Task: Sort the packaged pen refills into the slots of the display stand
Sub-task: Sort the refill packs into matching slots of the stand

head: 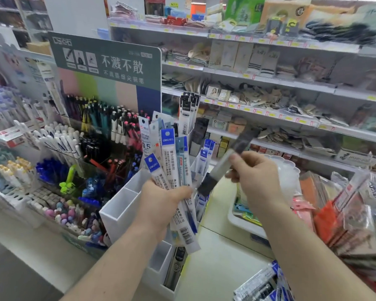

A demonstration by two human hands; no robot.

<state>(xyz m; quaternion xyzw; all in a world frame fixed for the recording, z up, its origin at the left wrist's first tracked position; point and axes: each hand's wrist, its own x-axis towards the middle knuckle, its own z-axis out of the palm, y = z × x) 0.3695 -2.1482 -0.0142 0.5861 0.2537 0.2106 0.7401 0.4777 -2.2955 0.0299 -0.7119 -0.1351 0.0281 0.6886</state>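
Gripping a fanned bundle of packaged pen refills (172, 168), the left hand (161, 205) has its fingers curled round the packs near their lower ends, blue Deli headers pointing up. Over to the right hand (256, 179) now: it pinches a single dark-ended refill pack (226, 161), blurred, tilted up to the right, its lower end just beside the bundle. Right behind the left hand stands the white display stand (122, 209), a row of open slots; one low slot holds a black pack (176, 268), and black-headed packs (188, 111) stand upright in a far one. Loose refill packs (263, 283) lie on the counter at bottom right. Pens (109, 122) fill the rack on the left under a green sign (109, 61), and shelves (269, 83) of goods run behind.
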